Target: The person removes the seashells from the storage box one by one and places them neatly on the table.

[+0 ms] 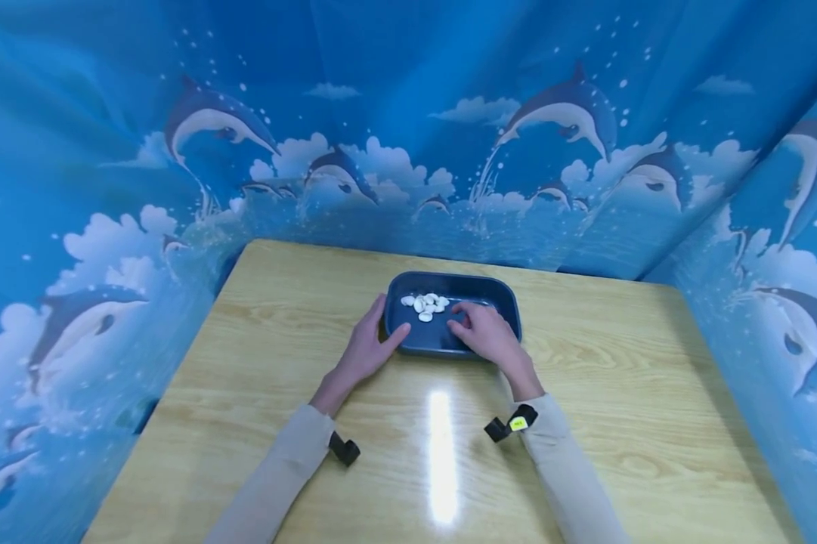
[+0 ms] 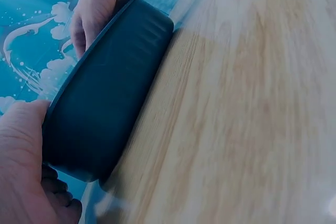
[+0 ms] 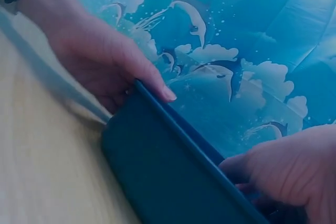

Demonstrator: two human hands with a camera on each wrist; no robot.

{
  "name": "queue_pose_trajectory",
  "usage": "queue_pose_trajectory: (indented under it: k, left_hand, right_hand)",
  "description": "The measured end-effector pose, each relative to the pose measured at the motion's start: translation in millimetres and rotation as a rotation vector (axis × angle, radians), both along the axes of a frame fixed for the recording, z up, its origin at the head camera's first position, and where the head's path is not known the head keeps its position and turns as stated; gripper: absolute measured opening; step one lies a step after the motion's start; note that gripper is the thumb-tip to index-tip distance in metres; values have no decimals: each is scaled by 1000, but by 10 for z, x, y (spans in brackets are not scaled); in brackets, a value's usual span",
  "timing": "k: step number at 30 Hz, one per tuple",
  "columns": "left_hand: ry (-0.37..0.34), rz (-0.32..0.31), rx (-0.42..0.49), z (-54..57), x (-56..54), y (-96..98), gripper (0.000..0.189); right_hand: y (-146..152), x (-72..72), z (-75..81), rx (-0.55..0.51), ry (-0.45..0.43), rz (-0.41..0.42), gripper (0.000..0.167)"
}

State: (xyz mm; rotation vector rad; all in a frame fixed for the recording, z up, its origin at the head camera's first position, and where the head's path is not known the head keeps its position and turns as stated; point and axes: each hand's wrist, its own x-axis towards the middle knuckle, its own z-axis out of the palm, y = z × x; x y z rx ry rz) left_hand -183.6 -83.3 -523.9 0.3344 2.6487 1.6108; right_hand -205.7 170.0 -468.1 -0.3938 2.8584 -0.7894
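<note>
1. Where the table (image 1: 619, 393) is nearest, two pale sleeves (image 1: 279, 468) reach in, one per arm, and two dark wrist devices (image 1: 345, 449) sit at the cuffs, one on each.
2. One bright streak of light (image 1: 442, 461) lies on the wood between the forearms.
3. One left hand (image 1: 367, 346) grips the tray's left end near its near-left corner, thumb over the rim, fingers along the outside wall.
4. One right hand (image 1: 487, 330) dips into the tray's right half, fingers bent, thumb and forefinger tips apart; whether the hidden fingers hold anything, I cannot tell.
5. One dark blue tray (image 1: 442, 282) rests by the table's far edge, about midway between the far-left and far-right corners.
6. At least seven white pieces (image 1: 430, 302) cluster in its left half; they crowd too closely for an exact count.
7. Beyond the far edge hangs blue dolphin-printed curtain (image 1: 381, 68).
</note>
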Motion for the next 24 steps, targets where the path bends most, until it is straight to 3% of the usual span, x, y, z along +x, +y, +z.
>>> queue_pose_trajectory:
  k: [5,10,17,24]
  left_hand:
    - [-30,-30,44,-9,-40,-36,81]
    - [-77,-37,55,30,-57,-90,74]
    - [-142,-92,67,23,-35,-108,67]
    - [-118,-91,66,26,-35,-104,65]
  right_hand:
    - [-91,-123,-43,19,-54,106,37]
    - [-136,-203,-112,30,-51,206,39]
    - [-184,-292,-156,21,0,246,35]
    - [-236,-357,-206,-5,21,283,25]
